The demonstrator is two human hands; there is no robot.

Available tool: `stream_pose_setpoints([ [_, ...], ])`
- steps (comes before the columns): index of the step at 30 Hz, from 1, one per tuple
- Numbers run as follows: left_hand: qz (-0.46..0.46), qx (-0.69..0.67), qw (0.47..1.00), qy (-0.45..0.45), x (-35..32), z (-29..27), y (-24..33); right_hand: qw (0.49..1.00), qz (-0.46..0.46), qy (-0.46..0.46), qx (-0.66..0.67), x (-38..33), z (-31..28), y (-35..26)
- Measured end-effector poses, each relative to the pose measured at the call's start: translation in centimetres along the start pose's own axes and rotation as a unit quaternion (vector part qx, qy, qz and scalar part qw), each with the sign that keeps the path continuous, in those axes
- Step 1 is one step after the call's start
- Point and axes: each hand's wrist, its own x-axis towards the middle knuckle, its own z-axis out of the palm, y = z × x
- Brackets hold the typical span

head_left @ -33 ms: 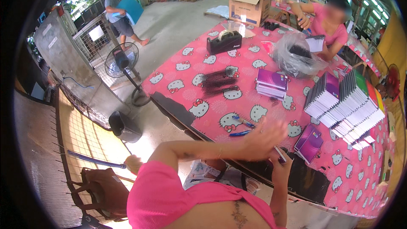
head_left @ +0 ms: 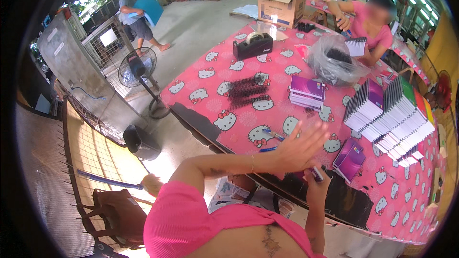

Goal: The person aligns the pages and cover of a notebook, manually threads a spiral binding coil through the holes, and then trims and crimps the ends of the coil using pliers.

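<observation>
My left hand [head_left: 304, 147] is stretched flat with its fingers apart, over the table's near edge. Just below it, my right hand [head_left: 318, 188] grips a small purple notebook [head_left: 316, 174], which shows mostly edge-on and is partly covered by the hands. Right of the hands lie purple notebooks [head_left: 349, 160]. Blue pens [head_left: 273, 134] rest beyond my left wrist. Farther in stands a short stack of purple notebooks [head_left: 307, 91], with black spiral coils [head_left: 247, 91] to its left.
Tall rows of spiral notebooks [head_left: 389, 114] fill the table's right side. Behind are a clear bag of black coils [head_left: 334, 62], a tape dispenser [head_left: 253, 46] and an open carton [head_left: 279, 7]. A co-worker [head_left: 373, 24] sits across; another person [head_left: 136, 16] walks at left, near a fan [head_left: 137, 67].
My left hand has shifted slightly, its fingers now more upright and spread. The notebook in my right hand has tilted, showing its edge differently.
</observation>
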Motion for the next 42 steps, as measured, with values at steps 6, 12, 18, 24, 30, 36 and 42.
stream_pose_setpoints([
  [6,0.054,-0.101,0.990,-0.081,-3.7,2.3,3.2,0.999,-0.021,0.024,-0.037,-0.1,-1.4,0.9],
  [12,0.060,-0.202,0.975,-0.064,-5.4,0.6,4.5,1.000,0.007,0.006,0.007,0.1,-2.1,1.5],
  [18,0.076,-0.161,0.973,-0.148,-0.7,2.9,0.1,0.995,-0.029,-0.029,-0.094,1.6,-3.2,3.3],
  [24,0.037,-0.191,0.973,-0.122,-6.4,3.3,4.1,0.989,-0.031,-0.035,-0.141,0.5,-2.8,6.5],
  [30,0.010,-0.293,0.938,-0.186,-3.8,5.0,3.6,0.996,-0.070,-0.049,-0.007,1.3,-4.3,5.4],
  [36,0.083,-0.180,0.979,-0.053,-4.0,4.0,4.1,0.996,-0.040,-0.072,-0.043,1.3,-2.5,5.2],
  [42,0.100,-0.193,0.975,-0.047,-3.7,4.1,3.6,0.993,-0.061,-0.016,0.100,0.9,-1.9,4.8],
])
